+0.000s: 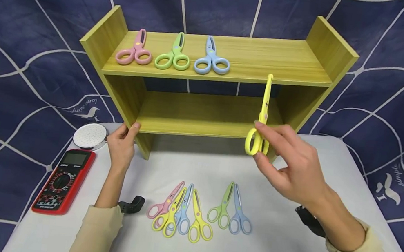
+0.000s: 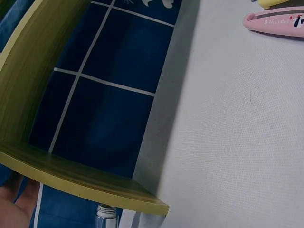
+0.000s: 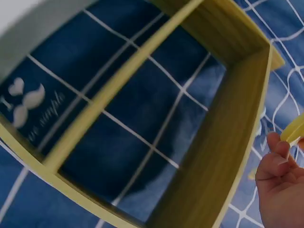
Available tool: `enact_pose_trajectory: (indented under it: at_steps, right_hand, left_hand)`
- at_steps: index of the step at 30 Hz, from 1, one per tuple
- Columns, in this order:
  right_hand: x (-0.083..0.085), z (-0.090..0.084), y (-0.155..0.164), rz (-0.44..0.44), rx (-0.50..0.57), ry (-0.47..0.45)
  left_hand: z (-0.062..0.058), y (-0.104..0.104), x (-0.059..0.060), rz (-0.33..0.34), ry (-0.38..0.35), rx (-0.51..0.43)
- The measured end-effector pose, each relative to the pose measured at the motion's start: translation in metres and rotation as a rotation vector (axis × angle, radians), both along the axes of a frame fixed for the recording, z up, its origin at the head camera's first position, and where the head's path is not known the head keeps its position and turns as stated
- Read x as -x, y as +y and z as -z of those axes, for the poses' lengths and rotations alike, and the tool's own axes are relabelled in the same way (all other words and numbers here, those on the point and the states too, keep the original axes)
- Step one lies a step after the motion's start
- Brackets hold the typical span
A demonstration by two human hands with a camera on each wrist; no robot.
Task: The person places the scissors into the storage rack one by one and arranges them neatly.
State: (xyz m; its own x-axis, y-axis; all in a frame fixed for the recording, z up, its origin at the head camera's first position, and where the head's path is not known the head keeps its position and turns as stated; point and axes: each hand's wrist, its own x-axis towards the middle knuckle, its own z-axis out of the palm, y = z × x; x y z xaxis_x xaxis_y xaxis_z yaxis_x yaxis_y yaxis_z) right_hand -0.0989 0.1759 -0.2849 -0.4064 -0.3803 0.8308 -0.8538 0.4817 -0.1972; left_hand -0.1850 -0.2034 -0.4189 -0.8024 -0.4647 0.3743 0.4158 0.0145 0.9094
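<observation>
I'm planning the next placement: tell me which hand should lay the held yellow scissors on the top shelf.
Right, probably: the right hand pinches the yellow scissors near the top shelf, while the left hand grips the shelf unit.

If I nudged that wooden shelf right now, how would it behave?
The wooden shelf would probably feel stiff, as its boards look flat and solid. It might resist tipping, since the left hand grips its side. A hard jolt could slide the pink scissors off the upper board, as their handles lie near its front edge.
</observation>
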Motion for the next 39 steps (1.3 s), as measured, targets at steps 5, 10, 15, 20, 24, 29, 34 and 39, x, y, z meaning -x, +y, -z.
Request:
enact_pose_trajectory:
  at_steps: [5, 10, 15, 20, 24, 29, 34, 39]
  right_hand:
    - [0.015, -0.02, -0.001, 0.05, -0.003, -0.001]
    - [0.025, -0.028, -0.004, 0.114, 0.065, 0.024]
    - [0.04, -0.032, -0.005, 0.129, 0.161, 0.051]
    - [0.061, -0.038, -0.008, 0.122, 0.248, 0.082]
    - [0.068, -0.048, -0.012, 0.187, 0.252, 0.071]
    - [0.072, -0.064, -0.014, 0.323, 0.093, -0.044]
    - [0.073, -0.08, -0.02, 0.442, -0.036, -0.203]
    - [0.07, -0.089, -0.021, 0.483, -0.122, -0.278]
  left_hand:
    - [0.001, 0.0, 0.0, -0.003, -0.001, 0.012]
    - [0.0, 0.0, -0.001, -0.001, 0.003, -0.004]
    - [0.0, 0.0, 0.0, -0.008, -0.003, -0.004]
    - [0.001, 0.0, 0.001, -0.009, -0.005, 0.001]
    - [0.001, 0.0, 0.001, -0.008, -0.003, -0.005]
    - [0.0, 0.002, -0.001, -0.011, 0.001, 0.005]
    - [-0.002, 0.002, -0.002, -0.012, -0.002, 0.0]
    - [0.0, 0.002, -0.001, -0.006, 0.001, -0.009]
